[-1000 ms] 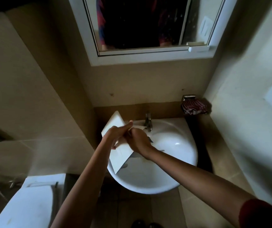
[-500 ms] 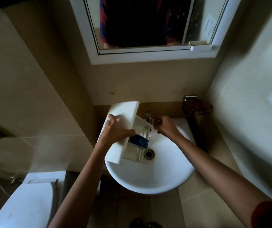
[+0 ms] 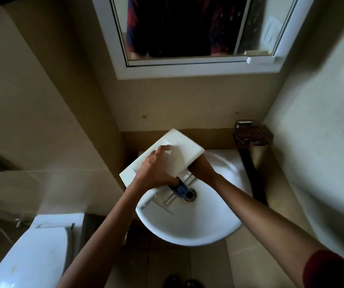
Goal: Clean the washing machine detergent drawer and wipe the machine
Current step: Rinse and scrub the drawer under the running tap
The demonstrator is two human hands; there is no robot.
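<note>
The white detergent drawer (image 3: 184,147) lies tilted over the white sink (image 3: 198,223), its flat front panel up and to the left, its blue insert (image 3: 180,189) near the drain (image 3: 190,194). My left hand (image 3: 156,169) grips the drawer from above, fingers across the front panel and thumb by the blue insert. My right hand (image 3: 201,169) reaches under the panel's right end, where its fingers are hidden. The tap is hidden behind the drawer.
A toilet (image 3: 32,258) stands at the lower left. A wall holder with a red checked cloth (image 3: 250,134) hangs right of the sink. A white-framed mirror (image 3: 187,34) is above. Walls close in on both sides.
The drawer has turned, its front panel now swung up over the tap. My right hand moved from the tap to the drawer's right end. My left hand shifted its grip.
</note>
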